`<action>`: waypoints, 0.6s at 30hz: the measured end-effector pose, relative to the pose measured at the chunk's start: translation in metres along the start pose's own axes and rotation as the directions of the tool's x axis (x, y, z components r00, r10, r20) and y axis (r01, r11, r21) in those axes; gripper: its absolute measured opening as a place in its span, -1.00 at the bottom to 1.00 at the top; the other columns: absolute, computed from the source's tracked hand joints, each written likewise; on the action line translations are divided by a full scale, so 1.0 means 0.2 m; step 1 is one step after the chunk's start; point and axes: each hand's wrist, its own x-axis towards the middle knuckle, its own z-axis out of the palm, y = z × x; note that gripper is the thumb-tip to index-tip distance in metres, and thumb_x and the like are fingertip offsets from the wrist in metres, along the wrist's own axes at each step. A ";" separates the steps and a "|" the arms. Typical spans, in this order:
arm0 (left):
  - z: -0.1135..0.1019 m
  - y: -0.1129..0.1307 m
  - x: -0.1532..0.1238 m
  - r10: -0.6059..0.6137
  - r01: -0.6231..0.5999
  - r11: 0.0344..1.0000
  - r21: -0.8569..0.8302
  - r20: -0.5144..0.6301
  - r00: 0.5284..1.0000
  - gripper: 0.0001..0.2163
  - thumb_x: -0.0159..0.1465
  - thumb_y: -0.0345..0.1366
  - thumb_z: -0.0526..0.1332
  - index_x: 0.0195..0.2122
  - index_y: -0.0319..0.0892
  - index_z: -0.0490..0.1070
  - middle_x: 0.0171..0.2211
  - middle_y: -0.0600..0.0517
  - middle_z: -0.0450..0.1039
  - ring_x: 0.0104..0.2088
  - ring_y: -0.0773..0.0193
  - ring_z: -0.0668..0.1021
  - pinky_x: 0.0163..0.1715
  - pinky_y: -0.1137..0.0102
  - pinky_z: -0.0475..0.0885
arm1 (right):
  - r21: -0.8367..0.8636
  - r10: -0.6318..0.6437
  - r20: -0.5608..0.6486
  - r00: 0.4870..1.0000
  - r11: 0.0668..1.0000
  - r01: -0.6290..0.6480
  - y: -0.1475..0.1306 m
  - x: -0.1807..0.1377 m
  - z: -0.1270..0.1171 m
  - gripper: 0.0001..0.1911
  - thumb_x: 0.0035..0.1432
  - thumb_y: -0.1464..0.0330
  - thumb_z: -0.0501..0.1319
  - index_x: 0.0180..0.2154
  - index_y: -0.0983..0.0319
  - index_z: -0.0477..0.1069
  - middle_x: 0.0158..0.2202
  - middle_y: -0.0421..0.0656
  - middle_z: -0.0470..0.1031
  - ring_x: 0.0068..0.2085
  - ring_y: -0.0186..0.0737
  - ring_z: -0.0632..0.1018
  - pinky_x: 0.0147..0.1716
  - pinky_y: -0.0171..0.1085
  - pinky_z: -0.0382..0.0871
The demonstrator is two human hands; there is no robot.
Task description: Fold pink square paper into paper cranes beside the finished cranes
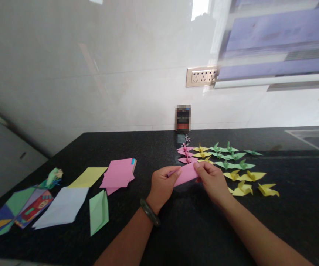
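A folded pink sheet of paper (186, 174) is held up above the dark countertop, stretched between both hands. My left hand (163, 184) pinches its left end between thumb and fingers; a dark bangle circles that wrist. At the right end, my right hand (209, 179) grips the paper with the thumb on top. Just beyond the hands stand rows of folded paper cranes: pink cranes (187, 160), green cranes (242, 165) and yellow cranes (242, 188). Part of the nearest cranes is hidden behind my right hand.
Left of my hands lie a stack of pink paper (117, 173), a folded green sheet (98, 212), a yellow sheet (88, 176), white sheets (65, 207) and a colourful printed packet (34, 208). A phone-like object (183, 118) leans against the wall below a socket (200, 77). A sink edge (314, 135) shows at right.
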 end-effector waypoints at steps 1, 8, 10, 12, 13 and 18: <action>0.00 0.00 0.00 -0.003 0.003 1.000 0.001 0.002 1.000 -0.85 0.07 -0.31 0.22 -0.35 -0.21 0.53 -0.36 0.00 0.56 -0.35 0.28 0.56 -0.30 0.43 0.45 | -0.007 0.000 -0.002 1.000 1.000 0.000 0.00 0.00 0.00 -0.65 0.01 0.09 0.14 -0.56 0.25 0.30 -0.63 -0.27 0.26 -0.60 -0.39 0.28 -0.61 -0.38 0.24; 0.00 -0.01 0.01 0.001 -0.001 1.000 0.009 0.005 1.000 -0.83 0.08 -0.29 0.22 -0.34 -0.20 0.52 -0.34 -0.01 0.55 -0.33 0.26 0.55 -0.27 0.39 0.45 | -0.034 -0.012 -0.004 1.000 0.999 0.011 -0.02 -0.01 0.00 -0.65 0.01 0.09 0.13 -0.57 0.24 0.30 -0.63 -0.26 0.28 -0.61 -0.37 0.30 -0.61 -0.36 0.23; -0.01 -0.01 0.01 -0.002 0.002 1.000 0.017 0.006 1.000 -0.83 0.07 -0.30 0.22 -0.32 -0.20 0.52 -0.32 -0.02 0.55 -0.31 0.25 0.55 -0.25 0.38 0.44 | -0.033 -0.017 -0.007 1.000 0.999 0.017 -0.01 -0.01 0.00 -0.65 0.01 0.10 0.14 -0.56 0.25 0.31 -0.63 -0.25 0.29 -0.61 -0.37 0.30 -0.62 -0.36 0.23; -0.01 0.00 0.01 -0.015 0.015 1.000 0.018 0.004 1.000 -0.81 0.06 -0.32 0.23 -0.29 -0.22 0.51 -0.29 -0.03 0.54 -0.29 0.25 0.55 -0.24 0.39 0.44 | -0.021 -0.021 -0.002 1.000 1.000 0.021 0.00 0.00 0.00 -0.65 0.01 0.09 0.14 -0.56 0.24 0.31 -0.62 -0.25 0.29 -0.61 -0.37 0.30 -0.61 -0.36 0.24; -0.01 0.00 0.01 -0.026 0.026 1.000 0.015 0.003 1.000 -0.79 0.05 -0.32 0.23 -0.28 -0.22 0.50 -0.28 -0.04 0.54 -0.29 0.25 0.55 -0.25 0.40 0.44 | -0.018 -0.020 0.002 1.000 1.000 0.020 0.00 0.00 0.00 -0.65 0.01 0.10 0.13 -0.55 0.24 0.32 -0.62 -0.25 0.30 -0.61 -0.37 0.31 -0.61 -0.36 0.24; 0.00 0.00 0.01 -0.081 0.081 0.997 -0.009 0.009 0.997 -0.75 0.04 -0.30 0.23 -0.24 -0.25 0.48 -0.32 -0.05 0.54 -0.37 0.27 0.55 -0.34 0.43 0.44 | -0.015 -0.010 0.008 1.000 1.000 0.010 0.01 0.00 0.00 -0.66 0.03 0.11 0.12 -0.53 0.24 0.34 -0.60 -0.25 0.30 -0.59 -0.37 0.31 -0.59 -0.36 0.24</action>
